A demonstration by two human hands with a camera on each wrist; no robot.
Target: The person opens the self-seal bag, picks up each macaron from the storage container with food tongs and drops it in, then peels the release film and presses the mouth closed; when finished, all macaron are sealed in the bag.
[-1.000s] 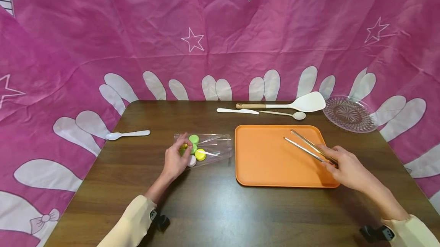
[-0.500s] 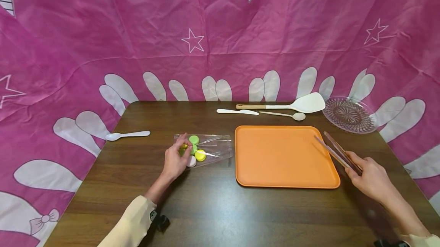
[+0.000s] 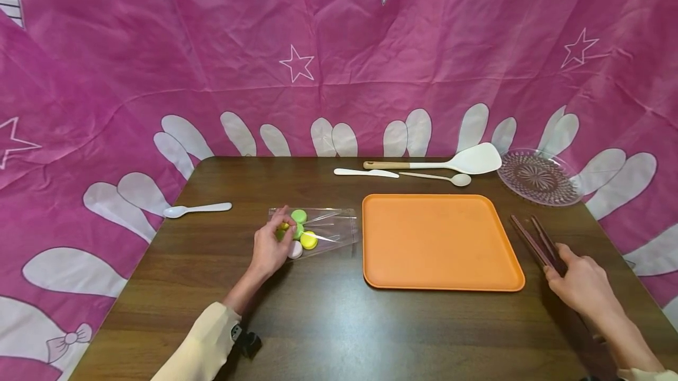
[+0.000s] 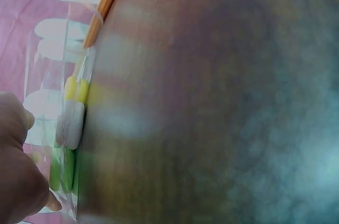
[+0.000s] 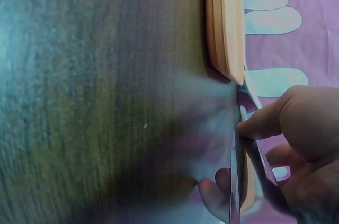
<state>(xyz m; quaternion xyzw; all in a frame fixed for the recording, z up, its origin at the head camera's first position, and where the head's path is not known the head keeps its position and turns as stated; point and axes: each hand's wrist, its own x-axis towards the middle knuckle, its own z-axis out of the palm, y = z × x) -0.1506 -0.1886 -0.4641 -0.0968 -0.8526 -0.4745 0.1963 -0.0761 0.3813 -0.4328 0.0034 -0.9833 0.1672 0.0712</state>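
My left hand (image 3: 272,249) pinches the near-left part of a clear plastic bag (image 3: 344,225), thumb against forefinger. Inside the bag lie several macarons, among them a green macaron (image 3: 299,216), a yellow macaron (image 3: 309,240) and a pale macaron (image 3: 295,249); the hand hides part of the group. In the left wrist view, the bag (image 4: 47,75) stands along the table with the fingers at its side. To the right of the orange tray (image 3: 442,242), my right hand (image 3: 585,284) grips metal tongs (image 3: 537,244), their tips pointing away from me. Whether the tongs touch the table I cannot tell.
Behind the tray lie a white spatula (image 3: 477,159) with a wooden handle, a white knife (image 3: 365,172) and a pale long-handled spoon (image 3: 459,179). A clear patterned plate (image 3: 540,176) sits at the back right, a white spoon (image 3: 196,208) at the left edge. A pink curtain (image 3: 339,27) hangs behind.
My right hand has carried the tongs from above the orange tray to the right, onto the tray's right side and lower in view. The left hand and the bag have stayed put.
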